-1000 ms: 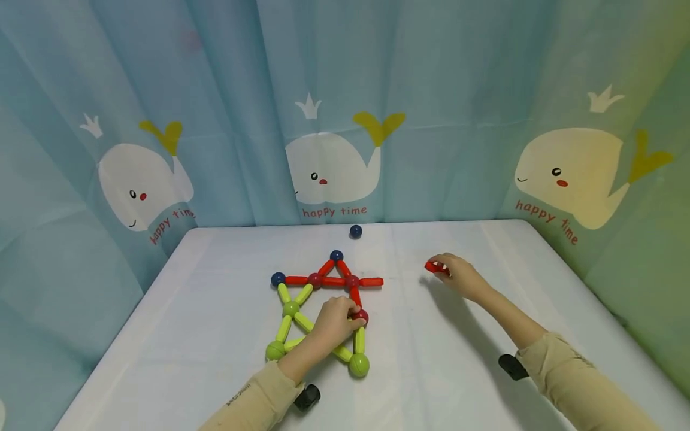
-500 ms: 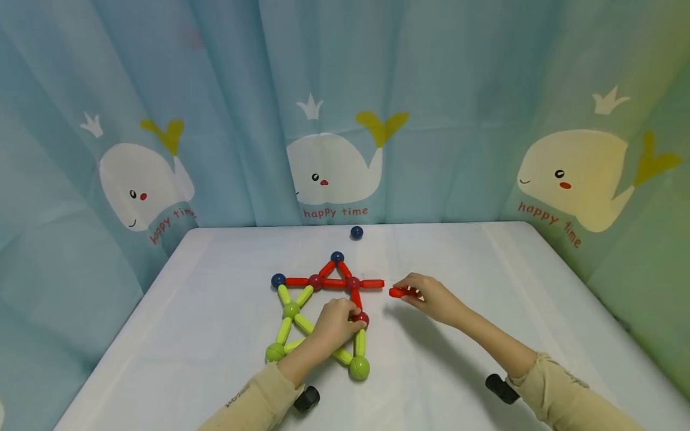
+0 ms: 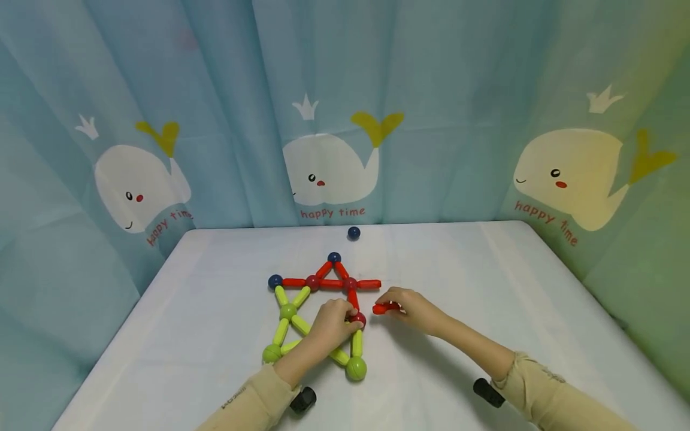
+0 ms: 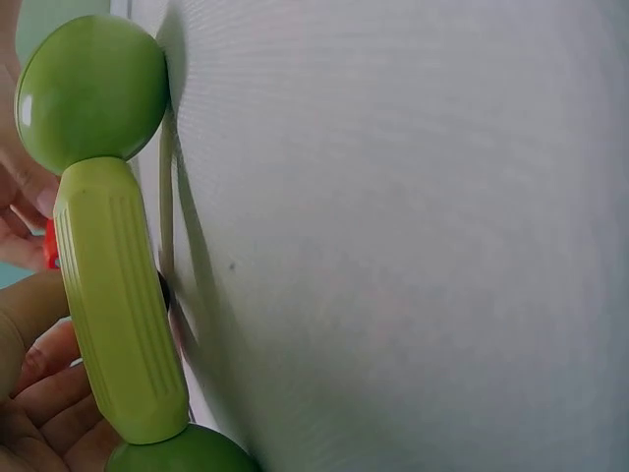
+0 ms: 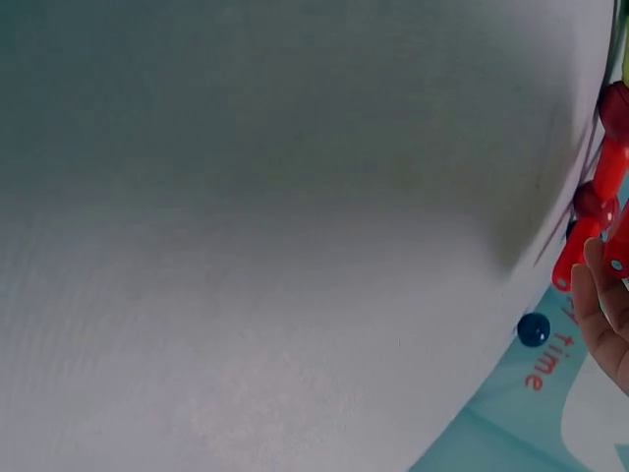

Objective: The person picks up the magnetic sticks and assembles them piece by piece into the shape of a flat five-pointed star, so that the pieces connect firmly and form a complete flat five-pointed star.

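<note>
A flat frame of toy building rods and balls lies on the table, with red rods at the back and yellow-green rods at the front. At its right side my left hand pinches a red ball between thumb and fingers. My right hand holds a loose red rod just right of that ball, its free end pointing left with a small gap between. In the left wrist view a green ball and a ribbed yellow-green rod stand close, partly covering the left hand.
A loose blue ball lies near the back edge of the white table. One red rod sticks out rightward from the frame. A blue curtain with whale prints hangs behind the table.
My right hand has brought the loose red rod leftward and nearer, from the right of the table to beside the red ball. My left hand keeps its grip on that ball.
</note>
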Demonstrator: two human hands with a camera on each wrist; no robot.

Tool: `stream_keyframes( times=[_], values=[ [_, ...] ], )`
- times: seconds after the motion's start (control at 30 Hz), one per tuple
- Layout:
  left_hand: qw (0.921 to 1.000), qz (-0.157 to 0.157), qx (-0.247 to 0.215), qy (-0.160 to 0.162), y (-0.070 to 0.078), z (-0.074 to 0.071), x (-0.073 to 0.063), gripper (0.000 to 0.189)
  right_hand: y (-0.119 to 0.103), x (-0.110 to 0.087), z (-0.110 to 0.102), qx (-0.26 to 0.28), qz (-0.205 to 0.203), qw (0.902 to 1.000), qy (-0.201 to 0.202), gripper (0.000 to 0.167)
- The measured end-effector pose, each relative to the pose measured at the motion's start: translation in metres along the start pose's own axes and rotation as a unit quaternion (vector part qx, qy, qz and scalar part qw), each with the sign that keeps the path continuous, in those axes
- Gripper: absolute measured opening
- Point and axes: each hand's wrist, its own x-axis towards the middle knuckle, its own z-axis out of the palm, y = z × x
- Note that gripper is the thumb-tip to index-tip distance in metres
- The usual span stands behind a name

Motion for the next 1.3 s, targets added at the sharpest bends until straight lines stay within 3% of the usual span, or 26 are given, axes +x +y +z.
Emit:
stream_keyframes(
  times=[0.4,0.73,0.9,1.0,1.17,1.3],
  values=[
    [0.9998,0.01,-0.014,-0.003,-0.002,0.001,-0.003,0.011,-0.007,0.007,0.016,0.01,0.001,0.9998,-0.018,0.02],
    [0.9997,0.019,-0.01,0.009,-0.002,0.001,-0.003,0.012,0.002,0.013,0.013,0.014,-0.004,0.9997,-0.02,0.016],
    [0.9997,0.023,0.003,0.012,-0.002,0.001,-0.002,0.012,0.012,0.023,0.005,0.021,0.041,0.9984,0.032,0.008],
    [0.9996,0.02,0.013,0.013,-0.002,0.001,-0.002,0.014,0.018,0.034,0.004,0.02,0.067,0.996,0.055,0.013],
    [0.9996,0.007,0.026,0.012,0.0,-0.001,-0.001,0.018,0.023,0.05,0.009,0.025,0.095,0.9952,0.001,0.028],
    [0.9994,0.011,0.029,0.014,0.001,-0.001,0.0,0.022,0.023,0.054,0.013,0.043,0.119,0.9919,-0.006,0.022]
  ],
)
